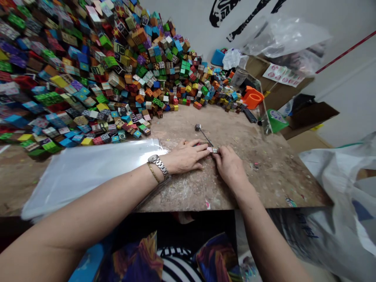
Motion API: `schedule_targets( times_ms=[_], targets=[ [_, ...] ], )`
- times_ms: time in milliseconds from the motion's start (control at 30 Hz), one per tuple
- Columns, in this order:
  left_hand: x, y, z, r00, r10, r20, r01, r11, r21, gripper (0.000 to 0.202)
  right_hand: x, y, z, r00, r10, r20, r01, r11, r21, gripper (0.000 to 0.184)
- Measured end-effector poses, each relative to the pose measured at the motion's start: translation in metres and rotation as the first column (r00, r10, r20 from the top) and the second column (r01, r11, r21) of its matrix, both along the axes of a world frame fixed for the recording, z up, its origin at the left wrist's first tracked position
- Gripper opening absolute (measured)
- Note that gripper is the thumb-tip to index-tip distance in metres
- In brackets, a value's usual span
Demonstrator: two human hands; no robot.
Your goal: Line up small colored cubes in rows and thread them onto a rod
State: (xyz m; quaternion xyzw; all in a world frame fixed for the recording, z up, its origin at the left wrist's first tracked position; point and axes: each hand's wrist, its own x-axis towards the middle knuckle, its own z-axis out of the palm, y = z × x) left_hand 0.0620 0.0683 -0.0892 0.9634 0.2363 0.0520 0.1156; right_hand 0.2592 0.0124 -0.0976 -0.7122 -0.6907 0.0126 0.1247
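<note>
Small block (212, 150) sits just before the metal tool (202, 132), pinched by the right hand (229, 166); left hand (186, 156) lies open, fingertips touching it. Slack pinching could flick it against that tool.

Both hands meet on the worn counter (264, 172). The left hand (186, 156), a wristwatch (157, 162) on its wrist, lies flat with the palm down, its fingertips at a small block (213, 150) that the right hand (229, 166) seems to pinch. A metal tool (202, 133) lies just beyond. A heap of coloured cubes (102, 70) fills the left, with a clear plastic sheet (88, 168) before it.
</note>
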Motion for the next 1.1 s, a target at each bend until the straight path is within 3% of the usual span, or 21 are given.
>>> schedule_targets(
  times_ms=[100,267,467,633,733,900,1100],
  targets=[
    [0.0,0.0,-0.001,1.0,0.002,0.008,-0.002,1.0,-0.006,0.063,0.01,-0.001,0.005,0.995,0.081,-0.056,-0.081,0.997,-0.003,0.014],
    [-0.001,0.0,-0.003,0.999,0.001,0.035,-0.001,1.0,-0.009,0.062,0.026,0.013,0.016,0.993,0.054,-0.107,-0.052,0.998,0.019,0.02],
    [-0.002,-0.001,0.0,0.999,0.027,0.036,-0.027,0.999,-0.02,0.063,0.016,0.073,0.023,0.974,0.187,-0.132,-0.174,0.979,0.102,0.027],
    [-0.002,-0.002,0.001,1.0,0.015,0.011,-0.015,1.0,-0.004,0.064,-0.009,0.118,0.016,0.964,0.229,-0.136,-0.232,0.973,-0.006,0.046],
    [-0.003,-0.002,0.001,0.999,0.029,0.016,-0.029,1.0,-0.004,0.063,-0.019,0.131,0.012,0.957,0.273,-0.096,-0.278,0.96,-0.038,0.034],
    [-0.002,-0.002,0.001,0.999,0.025,0.028,-0.025,1.0,-0.018,0.061,-0.002,0.126,0.012,0.954,0.296,-0.035,-0.298,0.952,-0.073,0.023],
    [-0.001,-0.001,-0.001,0.998,0.01,0.056,-0.008,0.999,-0.034,0.062,0.043,0.084,0.012,0.954,0.269,-0.133,-0.283,0.954,-0.1,0.026]
  ],
)
